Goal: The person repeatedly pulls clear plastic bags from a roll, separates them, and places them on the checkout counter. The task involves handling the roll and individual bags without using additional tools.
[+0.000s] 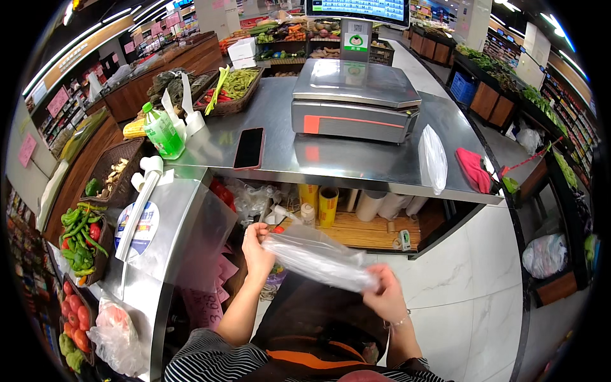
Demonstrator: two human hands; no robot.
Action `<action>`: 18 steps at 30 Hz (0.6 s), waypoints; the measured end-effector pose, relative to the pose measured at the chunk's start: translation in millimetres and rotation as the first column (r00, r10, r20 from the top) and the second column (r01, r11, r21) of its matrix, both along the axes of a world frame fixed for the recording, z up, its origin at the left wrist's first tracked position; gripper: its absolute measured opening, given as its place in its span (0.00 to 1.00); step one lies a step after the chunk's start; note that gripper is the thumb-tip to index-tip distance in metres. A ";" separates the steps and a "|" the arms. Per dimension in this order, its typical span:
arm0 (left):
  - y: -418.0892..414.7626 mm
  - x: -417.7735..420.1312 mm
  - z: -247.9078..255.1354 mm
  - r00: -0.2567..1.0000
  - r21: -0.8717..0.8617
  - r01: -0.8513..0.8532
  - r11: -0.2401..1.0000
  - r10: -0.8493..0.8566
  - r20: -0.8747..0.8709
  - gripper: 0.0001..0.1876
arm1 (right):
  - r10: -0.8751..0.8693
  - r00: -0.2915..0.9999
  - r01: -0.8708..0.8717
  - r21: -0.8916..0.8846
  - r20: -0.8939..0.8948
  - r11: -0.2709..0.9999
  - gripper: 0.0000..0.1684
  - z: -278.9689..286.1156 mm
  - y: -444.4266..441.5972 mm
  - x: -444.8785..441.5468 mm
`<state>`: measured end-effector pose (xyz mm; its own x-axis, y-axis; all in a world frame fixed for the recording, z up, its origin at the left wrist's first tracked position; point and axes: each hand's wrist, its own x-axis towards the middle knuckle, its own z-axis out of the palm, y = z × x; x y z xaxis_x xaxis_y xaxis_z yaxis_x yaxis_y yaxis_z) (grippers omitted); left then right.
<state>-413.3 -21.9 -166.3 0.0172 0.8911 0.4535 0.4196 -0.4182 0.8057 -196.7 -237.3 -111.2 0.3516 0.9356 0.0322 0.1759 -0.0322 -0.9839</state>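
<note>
A bundle of clear plastic bags (320, 260) is stretched between my two hands, above my lap and in front of the open shelf. My left hand (258, 250) pinches its upper left end. My right hand (385, 292), blurred by motion and with a bracelet at the wrist, grips its lower right end. Beyond stands a steel counter with a weighing scale (355, 102), a black phone (249, 148) with a reddish rim and a folded white plastic bag (433, 160) at the right. A bottle of green drink (163, 131) stands to the left.
Under the counter, a wooden shelf (353, 231) holds yellow film rolls (328, 206), white rolls and a tape dispenser (405, 240). A steel side counter (176, 238) runs along my left, with baskets of green peppers (79, 243) and tomatoes (76, 313). A red cloth (472, 169) lies at the right corner.
</note>
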 end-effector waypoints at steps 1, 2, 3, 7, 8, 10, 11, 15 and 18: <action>-5.7 1.5 5.0 0.990 -0.110 0.115 0.987 -0.105 0.091 0.11 | -0.196 0.974 0.188 0.075 0.114 0.979 0.19 -7.1 7.5 4.3; -13.1 5.6 9.8 0.962 -0.207 0.236 0.950 -0.197 0.190 0.12 | -0.367 0.908 0.354 0.098 0.201 0.930 0.18 -12.0 13.5 7.9; -21.7 9.3 15.5 0.915 -0.289 0.355 0.889 -0.268 0.301 0.14 | -0.519 0.806 0.501 0.136 0.285 0.854 0.16 -17.0 19.4 11.5; -72.9 19.5 53.0 0.568 -0.405 0.822 0.400 -0.633 0.526 0.15 | -0.741 0.514 0.705 0.280 0.432 0.652 0.16 -62.1 32.4 55.0; -82.4 19.7 63.6 0.362 -0.367 0.918 0.148 -0.687 0.629 0.12 | -0.766 0.488 0.732 0.283 0.418 0.620 0.17 -67.4 33.6 64.3; -90.5 19.4 63.5 0.117 -0.334 0.933 -0.138 -0.759 0.641 0.11 | -0.791 0.467 0.797 0.200 0.396 0.570 0.18 -70.2 31.1 79.9; -93.4 19.1 67.3 0.078 -0.393 0.893 -0.220 -0.784 0.616 0.12 | -0.797 0.554 0.776 0.198 0.239 0.599 0.19 -76.4 28.6 91.5; -77.7 18.6 75.4 0.399 -0.581 0.726 0.367 -0.914 -0.079 0.24 | -0.529 0.784 0.570 0.042 -0.324 0.820 0.21 -63.4 7.7 105.9; -47.8 10.7 57.8 0.580 -0.505 0.613 0.607 -0.780 -0.235 0.23 | -0.123 0.844 0.116 -0.045 -0.522 0.992 0.09 -53.1 -17.0 104.2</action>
<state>-402.6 -69.6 -108.5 0.7999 0.5952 -0.0770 0.4189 -0.4618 0.7818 -92.5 -254.3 -164.3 0.4225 0.8844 -0.1983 -0.3704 -0.0312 -0.9283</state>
